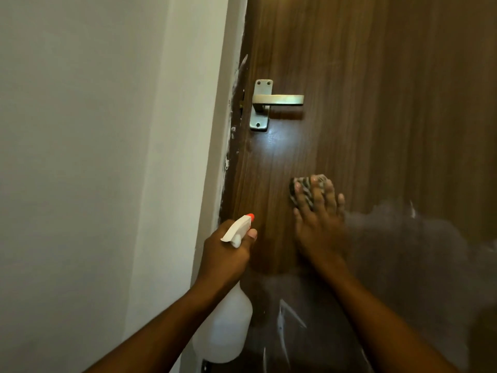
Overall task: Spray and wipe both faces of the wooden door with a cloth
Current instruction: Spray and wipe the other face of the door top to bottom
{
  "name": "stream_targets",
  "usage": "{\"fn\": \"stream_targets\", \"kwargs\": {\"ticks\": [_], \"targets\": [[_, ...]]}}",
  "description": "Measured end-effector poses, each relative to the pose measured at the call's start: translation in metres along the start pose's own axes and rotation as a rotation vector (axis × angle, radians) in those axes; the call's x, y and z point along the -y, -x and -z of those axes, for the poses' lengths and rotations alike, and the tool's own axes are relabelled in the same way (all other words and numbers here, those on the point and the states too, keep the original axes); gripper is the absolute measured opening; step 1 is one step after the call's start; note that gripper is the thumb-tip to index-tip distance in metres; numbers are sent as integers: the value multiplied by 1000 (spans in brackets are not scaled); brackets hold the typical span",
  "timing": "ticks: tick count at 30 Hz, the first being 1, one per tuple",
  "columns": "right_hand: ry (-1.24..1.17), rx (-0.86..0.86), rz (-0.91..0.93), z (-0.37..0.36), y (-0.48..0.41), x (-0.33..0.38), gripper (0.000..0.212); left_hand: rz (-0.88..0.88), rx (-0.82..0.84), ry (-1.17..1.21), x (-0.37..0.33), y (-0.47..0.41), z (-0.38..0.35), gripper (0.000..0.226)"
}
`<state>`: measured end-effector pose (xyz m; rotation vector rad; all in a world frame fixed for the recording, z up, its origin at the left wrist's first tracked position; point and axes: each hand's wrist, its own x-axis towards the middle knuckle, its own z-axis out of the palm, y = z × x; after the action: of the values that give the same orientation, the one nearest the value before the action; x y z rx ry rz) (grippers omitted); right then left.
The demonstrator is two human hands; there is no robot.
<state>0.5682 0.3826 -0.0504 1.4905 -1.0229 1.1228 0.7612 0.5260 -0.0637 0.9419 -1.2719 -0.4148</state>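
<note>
A right hand (318,224) with fingers spread presses a striped cloth (305,193) flat against a brown wooden door (376,103), below its metal handle (277,99). The left hand (224,253) grips a white spray bottle (224,327) by its neck, near the door's edge beside a pale wall (94,157).

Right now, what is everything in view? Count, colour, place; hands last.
brown wooden door: one, dark brown, fills the right side
metal lever handle: one, pale gold, near the door's left edge
painted wall: one, white, left of the door
plastic spray bottle: one, white, orange nozzle, by the door's edge
striped cloth: one, grey and dark, on the door below the handle
left hand: one, grips the spray bottle
right hand: one, presses the cloth, fingers straight
</note>
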Motion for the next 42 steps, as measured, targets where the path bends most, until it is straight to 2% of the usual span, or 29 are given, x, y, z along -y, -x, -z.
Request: {"fn": "stream_targets", "kwargs": {"ticks": [2,5,7,9,13,15,17,20,21,22,24,28,29,31,33,36,38,40,42], "targets": [[-46,-22,-67,-6,-19,13,58,-32,4,-20,-7,-2,-8,27],[-103,75,312,-17,23,29,60,-60,20,-120,-12,2,-23,39],[-47,128,477,-9,65,-6,60,-53,41,-97,-12,12,-31,41],[-21,147,406,9,81,-44,58,-22,46,-54,-8,21,-35,42],[48,26,-102,29,39,-85,54,-3,70,-33,-8,28,-41,51],[53,18,-192,30,7,-74,57,-34,84,-32,-10,27,-46,60],[42,61,-94,23,4,-61,57,-70,85,-33,-13,24,-55,53],[30,114,213,19,52,-76,55,-95,85,-6,-18,25,-74,43],[25,117,260,22,73,-88,54,-99,95,0,-19,27,-80,42],[21,120,254,27,94,-100,54,-91,109,7,-20,31,-85,43],[47,113,120,44,123,-130,55,-55,160,33,-18,39,-96,46],[86,71,-393,68,90,-171,62,-25,205,90,-15,51,-117,46],[78,47,-462,69,66,-169,63,-32,199,89,-15,50,-122,44],[80,39,-431,65,27,-155,61,-32,216,95,-16,46,-130,40],[92,63,-252,56,21,-147,61,-48,247,121,-21,45,-136,35],[124,70,30,50,70,-160,60,-84,253,97,-22,44,-144,33],[144,85,135,59,107,-184,61,-74,263,108,-20,47,-150,30],[161,100,47,71,121,-211,61,-46,302,152,-17,50,-157,28],[177,85,-226,83,111,-230,62,-23,337,197,-15,51,-164,36]]}}
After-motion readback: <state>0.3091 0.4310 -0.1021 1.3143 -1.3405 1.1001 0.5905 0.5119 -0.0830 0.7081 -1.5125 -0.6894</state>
